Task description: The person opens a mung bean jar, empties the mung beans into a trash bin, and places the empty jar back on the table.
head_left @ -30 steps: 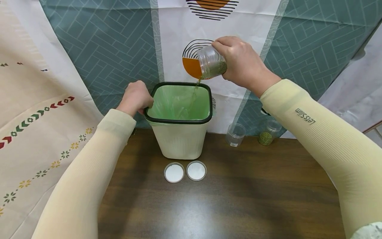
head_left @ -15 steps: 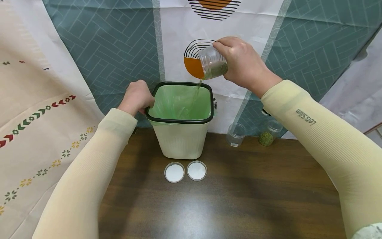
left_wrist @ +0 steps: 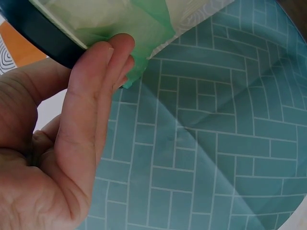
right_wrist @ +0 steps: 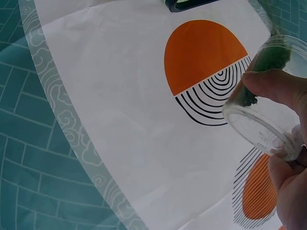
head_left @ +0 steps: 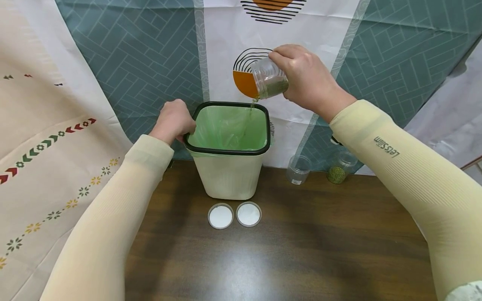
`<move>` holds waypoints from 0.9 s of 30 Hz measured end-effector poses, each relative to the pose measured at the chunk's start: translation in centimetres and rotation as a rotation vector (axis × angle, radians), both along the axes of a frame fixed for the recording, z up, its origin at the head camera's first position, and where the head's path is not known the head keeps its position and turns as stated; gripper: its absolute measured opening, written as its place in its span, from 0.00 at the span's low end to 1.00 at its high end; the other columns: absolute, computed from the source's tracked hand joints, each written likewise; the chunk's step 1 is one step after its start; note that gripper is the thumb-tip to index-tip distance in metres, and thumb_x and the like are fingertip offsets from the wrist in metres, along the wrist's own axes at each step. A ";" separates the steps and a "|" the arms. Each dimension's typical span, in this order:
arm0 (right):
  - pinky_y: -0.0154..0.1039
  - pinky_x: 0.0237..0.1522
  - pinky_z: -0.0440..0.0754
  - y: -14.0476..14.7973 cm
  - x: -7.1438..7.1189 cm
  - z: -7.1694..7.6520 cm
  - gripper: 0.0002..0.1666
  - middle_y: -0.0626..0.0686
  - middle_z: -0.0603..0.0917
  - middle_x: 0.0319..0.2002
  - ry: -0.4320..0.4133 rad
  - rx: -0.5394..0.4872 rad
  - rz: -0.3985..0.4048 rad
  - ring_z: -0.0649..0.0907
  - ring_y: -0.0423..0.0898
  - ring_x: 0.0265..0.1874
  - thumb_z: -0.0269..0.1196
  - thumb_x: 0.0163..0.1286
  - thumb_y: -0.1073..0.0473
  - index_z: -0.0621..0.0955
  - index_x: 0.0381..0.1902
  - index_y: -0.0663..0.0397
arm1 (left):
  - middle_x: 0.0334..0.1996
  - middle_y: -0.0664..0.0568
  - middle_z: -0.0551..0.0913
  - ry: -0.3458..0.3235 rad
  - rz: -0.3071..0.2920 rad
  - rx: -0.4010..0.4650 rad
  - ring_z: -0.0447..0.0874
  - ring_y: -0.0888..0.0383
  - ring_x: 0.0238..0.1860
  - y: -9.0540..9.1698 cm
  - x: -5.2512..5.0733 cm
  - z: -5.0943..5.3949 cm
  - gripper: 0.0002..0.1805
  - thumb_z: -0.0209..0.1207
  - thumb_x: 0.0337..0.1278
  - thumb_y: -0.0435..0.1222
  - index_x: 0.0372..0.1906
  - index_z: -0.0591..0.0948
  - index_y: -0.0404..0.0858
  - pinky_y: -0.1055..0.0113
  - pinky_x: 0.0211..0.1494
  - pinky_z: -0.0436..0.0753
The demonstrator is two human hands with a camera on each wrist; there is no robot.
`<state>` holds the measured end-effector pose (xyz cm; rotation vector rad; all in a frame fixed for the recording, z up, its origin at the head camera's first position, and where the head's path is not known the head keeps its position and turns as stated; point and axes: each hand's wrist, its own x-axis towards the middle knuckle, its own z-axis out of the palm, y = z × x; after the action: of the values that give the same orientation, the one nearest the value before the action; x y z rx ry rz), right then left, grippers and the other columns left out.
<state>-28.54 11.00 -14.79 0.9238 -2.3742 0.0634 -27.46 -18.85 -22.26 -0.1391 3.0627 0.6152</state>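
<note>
A pale trash bin point(head_left: 229, 177) with a black rim and a green bag liner point(head_left: 226, 125) stands on the table. My left hand point(head_left: 174, 121) pinches the bin's rim on its left side; in the left wrist view its fingers lie against the outer wall. My right hand point(head_left: 310, 81) grips a clear jar point(head_left: 263, 73), tilted mouth-down to the left above the bin's right rear corner. Small green grains, like mung beans, lie along the jar's lower side point(right_wrist: 271, 60), and a thin stream point(head_left: 253, 102) falls from its mouth into the bin.
Two round lids with white discs, a left lid point(head_left: 220, 216) and a right lid point(head_left: 248, 214), lie before the bin. To its right stand a clear jar without visible contents point(head_left: 298, 170) and a jar of green grains point(head_left: 339, 172). A patterned cloth point(head_left: 150, 54) hangs close behind.
Green grains keep falling from the tilted jar, and the amount inside looks slightly smaller. Both hands hold nearly the same places; the whole view has shifted only a little.
</note>
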 end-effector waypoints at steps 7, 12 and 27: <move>0.48 0.64 0.70 0.3 0.1 0.0 0.41 0.59 0.74 0.60 -0.001 -0.002 -0.010 0.70 0.54 0.63 0.63 0.45 0.76 0.71 0.62 0.60 | 0.14 0.43 0.79 -0.018 -0.011 0.026 0.83 0.51 0.15 0.0 -0.2 0.0 0.05 0.51 0.37 0.27 0.17 0.74 0.37 0.64 0.17 0.78; 0.47 0.65 0.69 0.2 0.1 0.0 0.40 0.58 0.74 0.61 -0.004 0.000 -0.012 0.70 0.54 0.64 0.60 0.47 0.77 0.70 0.63 0.59 | 0.15 0.43 0.79 -0.033 -0.013 0.017 0.82 0.52 0.14 -0.2 -0.1 0.0 0.03 0.52 0.38 0.28 0.19 0.75 0.35 0.63 0.18 0.78; 0.47 0.64 0.69 -0.1 0.0 0.1 0.40 0.59 0.74 0.59 -0.004 0.007 -0.003 0.70 0.55 0.63 0.61 0.46 0.78 0.71 0.62 0.60 | 0.20 0.40 0.80 -0.024 -0.014 0.022 0.83 0.51 0.14 -0.3 0.0 0.1 0.04 0.51 0.38 0.27 0.20 0.76 0.34 0.63 0.18 0.80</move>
<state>-28.54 10.91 -14.71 0.9246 -2.3812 0.0555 -27.50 -19.12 -22.19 -0.1239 3.0302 0.6411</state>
